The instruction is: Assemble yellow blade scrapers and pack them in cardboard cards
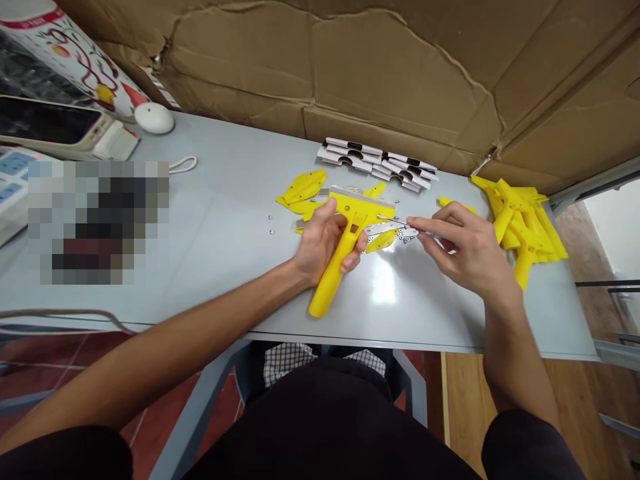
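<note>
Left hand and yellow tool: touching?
Touching. The head view shows the left hand gripping the yellow tool, thumb against its wide end, fingers curled behind the handle.

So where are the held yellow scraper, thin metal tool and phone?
Held yellow scraper (340, 262): head view, on handle.
Thin metal tool (393, 220): head view, on shaft.
Phone (47, 121): head view, on screen.

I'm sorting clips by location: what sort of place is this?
Likely a small assembly workspace: a thin silver screwdriver-like rod at a yellow plastic scraper-like tool, and small silver metal fasteners scattered nearby.
</note>
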`<state>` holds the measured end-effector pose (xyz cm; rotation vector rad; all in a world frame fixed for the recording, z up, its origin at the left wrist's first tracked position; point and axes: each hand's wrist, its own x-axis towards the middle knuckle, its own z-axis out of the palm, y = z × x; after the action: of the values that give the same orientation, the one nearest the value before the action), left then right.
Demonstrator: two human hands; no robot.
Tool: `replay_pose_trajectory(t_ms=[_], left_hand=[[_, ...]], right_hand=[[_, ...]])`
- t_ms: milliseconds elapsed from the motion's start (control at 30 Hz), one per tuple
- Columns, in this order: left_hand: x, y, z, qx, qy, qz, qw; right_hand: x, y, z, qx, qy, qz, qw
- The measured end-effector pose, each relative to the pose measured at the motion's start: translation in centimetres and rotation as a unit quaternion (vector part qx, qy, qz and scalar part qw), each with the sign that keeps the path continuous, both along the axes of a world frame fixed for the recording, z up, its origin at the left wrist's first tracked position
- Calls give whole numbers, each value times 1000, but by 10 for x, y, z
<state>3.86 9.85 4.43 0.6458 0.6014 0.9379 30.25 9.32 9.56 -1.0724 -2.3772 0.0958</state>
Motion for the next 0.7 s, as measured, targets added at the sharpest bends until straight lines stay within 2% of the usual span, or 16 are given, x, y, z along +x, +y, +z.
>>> replay_pose_trajectory(t_ms=[233,333,467,600,700], left_hand=[[2,-4,2,-7,27,23,999],[4,-7,1,-12,54,46,997],[8,-11,2,-2,93,56,994],[9,-12,3,17,107,58,992],[9,-13,3,26,115,60,991]], right_hand=[[-4,-7,8,9,-69,-32,997],[-14,-14,21,23,-145,-65,987],[-32,-25,47,54,-254,-99,960],[-47,-28,71,59,-330,-70,940],[-53,-22,80,34,-306,-31,951]])
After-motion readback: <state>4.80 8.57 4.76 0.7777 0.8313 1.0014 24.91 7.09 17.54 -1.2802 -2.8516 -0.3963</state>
